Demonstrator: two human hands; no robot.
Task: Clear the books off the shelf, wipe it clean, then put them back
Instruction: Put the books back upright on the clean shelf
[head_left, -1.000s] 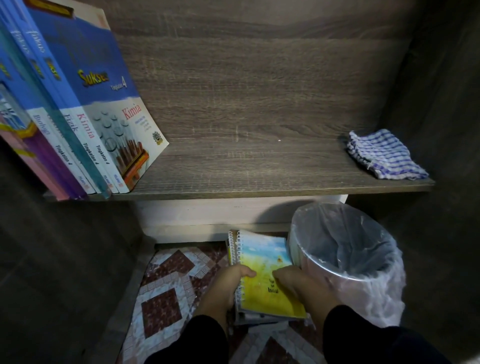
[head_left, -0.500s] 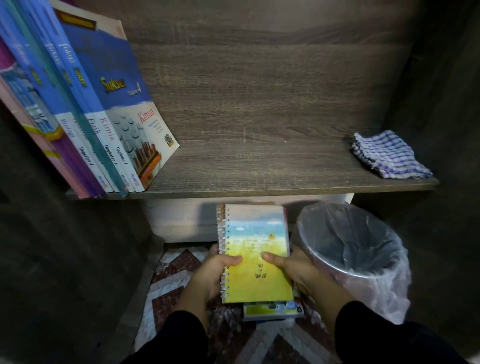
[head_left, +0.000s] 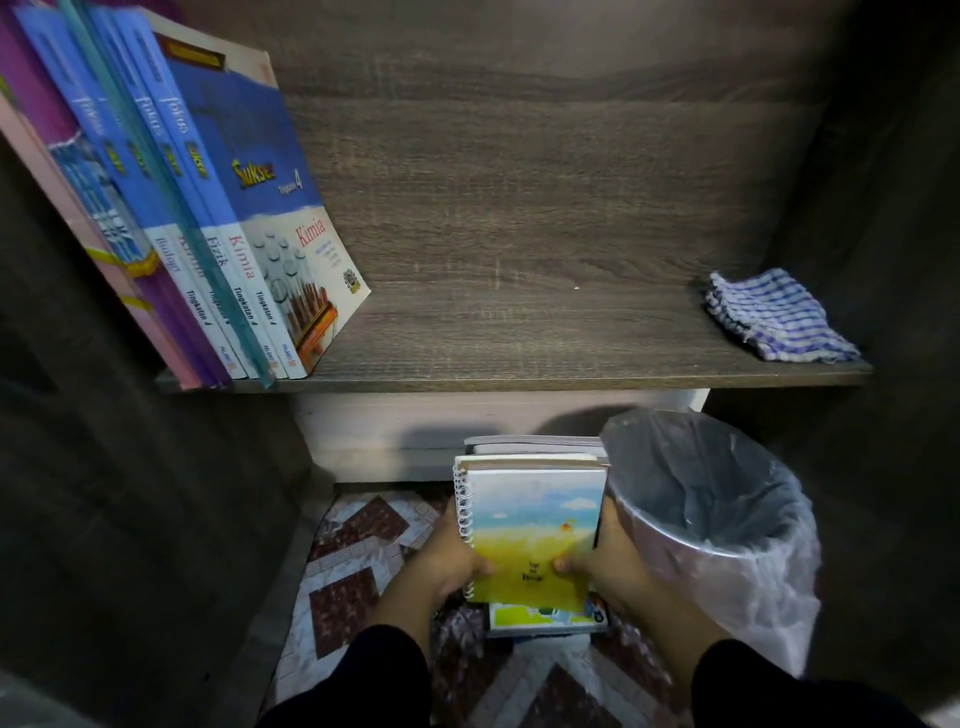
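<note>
A single wide-angle head view looks forward and steeply down from just in front of the shelf (head_left: 519, 353). The shelf board crosses the middle of the frame, close to the lens, with its side walls bending at the edges. Below it the view reaches the tiled floor (head_left: 353, 587), and both sleeved forearms enter from the bottom edge, very near the camera.

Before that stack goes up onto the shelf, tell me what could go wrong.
The spiral notebook lies loose atop the stack; left hand and right hand grip only the near end, so books could slide off. The lined bin sits right beside it and might catch one. The leaning textbooks could topple if bumped.
</note>
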